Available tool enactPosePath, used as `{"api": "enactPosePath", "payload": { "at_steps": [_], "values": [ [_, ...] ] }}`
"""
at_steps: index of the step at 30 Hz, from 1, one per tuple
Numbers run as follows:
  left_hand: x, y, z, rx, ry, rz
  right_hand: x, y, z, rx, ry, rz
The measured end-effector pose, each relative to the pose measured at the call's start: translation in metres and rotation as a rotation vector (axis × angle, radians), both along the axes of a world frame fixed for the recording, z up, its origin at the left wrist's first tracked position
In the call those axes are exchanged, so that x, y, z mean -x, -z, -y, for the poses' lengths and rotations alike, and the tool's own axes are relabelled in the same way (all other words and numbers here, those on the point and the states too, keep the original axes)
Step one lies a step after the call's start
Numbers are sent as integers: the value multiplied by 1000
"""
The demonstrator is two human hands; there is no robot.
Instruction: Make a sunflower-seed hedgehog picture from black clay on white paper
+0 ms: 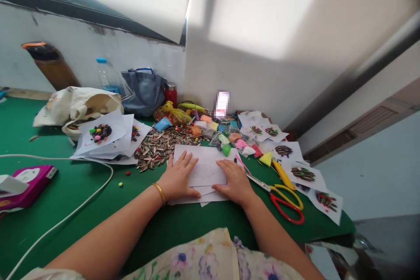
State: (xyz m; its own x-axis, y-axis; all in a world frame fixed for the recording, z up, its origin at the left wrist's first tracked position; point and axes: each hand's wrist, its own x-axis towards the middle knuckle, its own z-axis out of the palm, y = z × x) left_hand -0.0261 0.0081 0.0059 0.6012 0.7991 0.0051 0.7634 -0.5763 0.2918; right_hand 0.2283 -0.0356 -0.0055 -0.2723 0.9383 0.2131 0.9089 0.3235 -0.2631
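Note:
A white sheet of paper (205,155) with a faint pencil drawing lies on other sheets in front of me. My left hand (180,177) rests flat on its left side, fingers spread. On the right side my right hand (234,181) lies the same way, palm down and open. Touching the paper's left edge is a heap of striped sunflower seeds (152,146). Red and yellow scissors (278,197) lie just right of my right hand, near a yellow cutter (284,175). Packets of coloured clay (241,143) sit beyond the paper.
Sheets with seed pictures lie at left (103,138) and right (303,174). A white cable (82,199) crosses the green table (138,227) near a purple box (36,186). Bags (144,92), a bottle (106,76) and a lit phone (222,104) stand along the wall.

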Motion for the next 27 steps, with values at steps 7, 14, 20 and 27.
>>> {"api": "enactPosePath", "payload": {
  "at_steps": [7,14,20,27],
  "values": [
    [-1,2,0,41,-16,-6,-6,5,-5,32,95,5],
    [1,6,-4,56,-13,7,-8,6,-6,44,94,-16],
    [3,4,-7,78,-28,11,-9,5,-6,67,104,-41],
    [3,1,-7,92,-34,13,-10,5,-6,63,104,-58]
  ]
}}
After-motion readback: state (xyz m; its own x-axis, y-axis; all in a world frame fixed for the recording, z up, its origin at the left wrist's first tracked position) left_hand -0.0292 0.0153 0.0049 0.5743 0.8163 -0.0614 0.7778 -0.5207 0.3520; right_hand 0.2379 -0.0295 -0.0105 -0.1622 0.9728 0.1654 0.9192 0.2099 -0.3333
